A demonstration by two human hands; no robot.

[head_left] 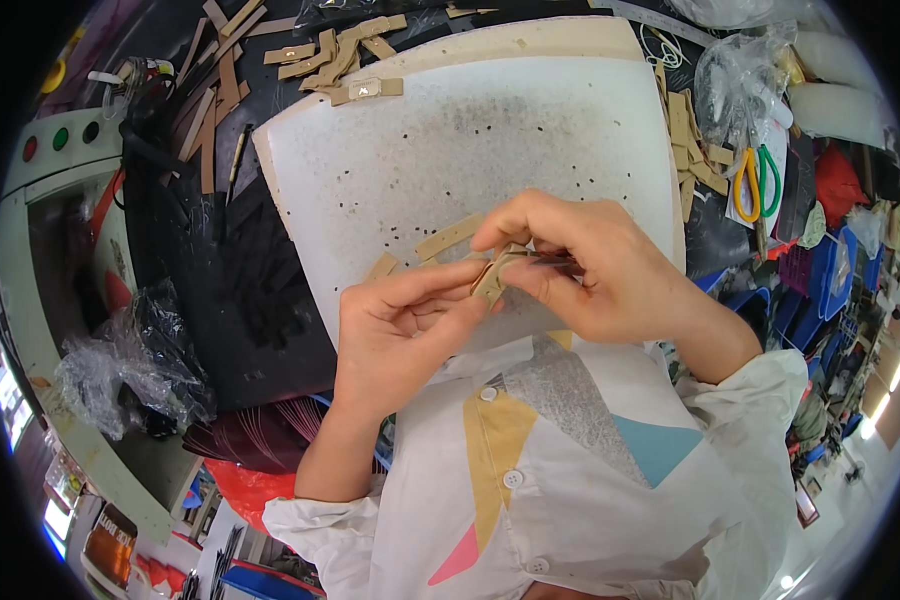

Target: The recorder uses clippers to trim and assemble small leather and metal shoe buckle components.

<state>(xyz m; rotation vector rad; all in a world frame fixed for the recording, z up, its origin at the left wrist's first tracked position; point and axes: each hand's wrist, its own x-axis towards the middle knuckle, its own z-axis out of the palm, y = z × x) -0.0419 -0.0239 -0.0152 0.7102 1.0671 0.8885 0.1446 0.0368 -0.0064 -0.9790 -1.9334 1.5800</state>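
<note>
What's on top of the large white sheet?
Small dark bits and flat tan strips lie on the sheet. Your left hand and right hand hide part; whatever is beneath them cannot be seen.

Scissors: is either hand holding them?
No, the scissors lie right of the white board, while the left hand and right hand meet at a tan strip.

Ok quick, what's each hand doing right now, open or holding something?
Left hand: closed, pinching a tan strip.
Right hand: closed on the same strip, plus a slim dark thing, kind unclear.
</note>
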